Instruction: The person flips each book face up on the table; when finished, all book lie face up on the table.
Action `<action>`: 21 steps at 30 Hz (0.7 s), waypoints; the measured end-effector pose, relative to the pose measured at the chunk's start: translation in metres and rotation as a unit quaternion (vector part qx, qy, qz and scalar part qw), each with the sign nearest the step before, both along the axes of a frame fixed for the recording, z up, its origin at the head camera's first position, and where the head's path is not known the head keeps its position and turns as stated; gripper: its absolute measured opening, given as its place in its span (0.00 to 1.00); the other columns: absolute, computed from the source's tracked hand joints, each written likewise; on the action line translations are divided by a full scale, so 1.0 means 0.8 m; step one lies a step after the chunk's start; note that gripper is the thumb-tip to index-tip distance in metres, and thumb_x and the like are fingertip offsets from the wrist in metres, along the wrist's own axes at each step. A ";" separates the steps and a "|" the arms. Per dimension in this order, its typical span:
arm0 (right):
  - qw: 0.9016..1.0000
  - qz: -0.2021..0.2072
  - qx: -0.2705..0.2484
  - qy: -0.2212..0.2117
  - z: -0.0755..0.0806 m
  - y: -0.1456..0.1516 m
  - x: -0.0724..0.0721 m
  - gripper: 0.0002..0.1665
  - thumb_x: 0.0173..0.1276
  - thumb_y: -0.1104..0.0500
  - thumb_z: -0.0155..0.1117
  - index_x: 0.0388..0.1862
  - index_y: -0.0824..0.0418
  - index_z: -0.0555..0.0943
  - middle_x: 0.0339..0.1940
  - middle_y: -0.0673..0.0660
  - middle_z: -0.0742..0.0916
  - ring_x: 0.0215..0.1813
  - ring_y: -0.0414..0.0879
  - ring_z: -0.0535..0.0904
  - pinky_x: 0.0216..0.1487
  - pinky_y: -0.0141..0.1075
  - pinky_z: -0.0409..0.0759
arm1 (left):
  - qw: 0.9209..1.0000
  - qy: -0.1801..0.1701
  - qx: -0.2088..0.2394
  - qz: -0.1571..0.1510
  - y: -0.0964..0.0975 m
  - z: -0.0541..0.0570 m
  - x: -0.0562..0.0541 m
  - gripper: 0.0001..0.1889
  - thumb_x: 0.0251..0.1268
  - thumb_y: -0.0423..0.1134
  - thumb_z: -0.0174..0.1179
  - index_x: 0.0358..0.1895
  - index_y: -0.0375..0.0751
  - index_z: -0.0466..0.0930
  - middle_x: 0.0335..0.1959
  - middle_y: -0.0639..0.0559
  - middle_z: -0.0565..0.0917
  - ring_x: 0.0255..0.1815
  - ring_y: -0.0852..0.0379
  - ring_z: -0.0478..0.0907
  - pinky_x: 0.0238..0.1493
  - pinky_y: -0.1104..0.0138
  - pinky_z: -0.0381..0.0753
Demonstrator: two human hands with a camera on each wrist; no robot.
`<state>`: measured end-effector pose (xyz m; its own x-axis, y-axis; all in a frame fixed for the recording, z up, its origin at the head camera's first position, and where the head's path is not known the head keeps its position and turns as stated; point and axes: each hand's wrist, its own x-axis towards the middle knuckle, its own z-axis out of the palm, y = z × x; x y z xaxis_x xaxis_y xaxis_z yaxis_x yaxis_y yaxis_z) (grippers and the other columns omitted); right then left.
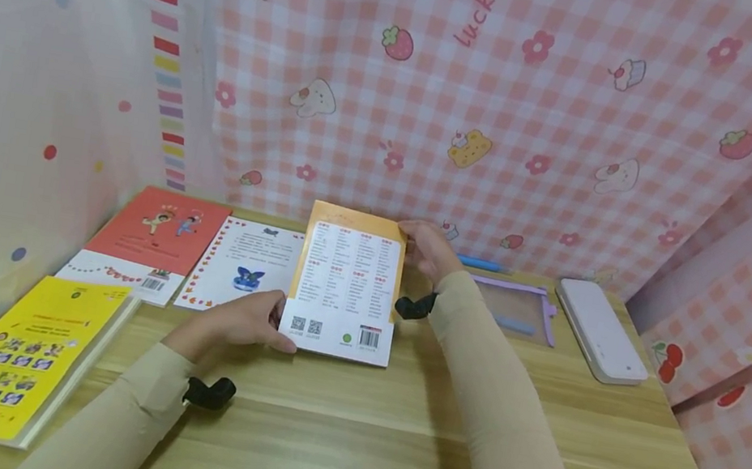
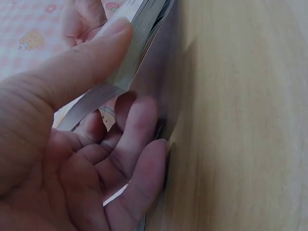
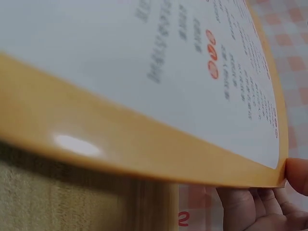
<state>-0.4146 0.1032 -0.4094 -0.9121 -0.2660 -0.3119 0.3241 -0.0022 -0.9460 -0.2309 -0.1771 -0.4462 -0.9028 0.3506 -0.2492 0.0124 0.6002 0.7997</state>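
Note:
An orange-and-white book [image 1: 347,279], its printed back cover facing up, is held between both hands over the middle of the table. My left hand [image 1: 244,322] grips its lower left corner; in the left wrist view the thumb [image 2: 91,62] lies on the cover side and the curled fingers [image 2: 139,130] are underneath, close to the wood. At the upper right corner my right hand [image 1: 428,249] pinches the book, thumb [image 3: 297,174] at the edge and fingers beneath. The right wrist view shows the orange border [image 3: 96,130] raised above the wood.
Left of the held book lie a white booklet [image 1: 241,266] with a leaf border, a red book [image 1: 163,229] and a thick yellow book [image 1: 17,354]. At right are a purple-edged mesh pouch [image 1: 519,310], a blue pen [image 1: 482,264] and a white case [image 1: 600,331]. Checked curtain [image 1: 442,97] hangs behind.

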 end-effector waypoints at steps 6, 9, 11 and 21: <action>1.000 -0.002 0.008 -0.001 0.003 -0.002 0.002 0.19 0.83 0.57 0.50 0.63 0.66 0.75 0.54 0.63 0.83 0.44 0.51 0.84 0.36 0.37 0.85 | 0.999 0.002 0.034 0.001 -0.003 -0.001 0.004 0.24 0.53 0.37 0.77 0.42 0.34 0.69 0.36 0.45 0.80 0.36 0.53 0.74 0.38 0.64 0.75; 1.000 -0.001 0.009 -0.001 0.002 -0.001 0.002 0.19 0.83 0.56 0.50 0.63 0.66 0.75 0.54 0.62 0.83 0.44 0.51 0.84 0.37 0.37 0.86 | 0.999 0.006 0.040 -0.002 -0.005 -0.003 0.004 0.24 0.54 0.37 0.77 0.42 0.34 0.69 0.35 0.46 0.81 0.35 0.54 0.74 0.38 0.64 0.75; 1.000 0.000 0.008 0.000 0.002 -0.001 0.002 0.19 0.83 0.56 0.50 0.63 0.66 0.75 0.54 0.63 0.83 0.44 0.51 0.84 0.38 0.37 0.86 | 0.999 0.001 0.049 -0.003 -0.006 -0.005 0.004 0.24 0.54 0.37 0.77 0.43 0.34 0.69 0.35 0.46 0.81 0.35 0.54 0.75 0.37 0.65 0.75; 1.000 -0.012 0.011 -0.001 -0.001 0.000 0.001 0.19 0.83 0.57 0.51 0.63 0.67 0.75 0.52 0.63 0.84 0.42 0.51 0.84 0.36 0.37 0.86 | 0.994 -0.021 0.110 -0.022 -0.009 0.001 0.005 0.22 0.59 0.32 0.73 0.45 0.33 0.66 0.32 0.45 0.84 0.30 0.53 0.79 0.31 0.66 0.78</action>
<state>-0.4141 0.1032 -0.4102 -0.9177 -0.2375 -0.3185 0.3255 0.0102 -0.9455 -0.2270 -0.1840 -0.4454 -0.8760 0.4393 -0.1992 -0.0010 0.4114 0.9115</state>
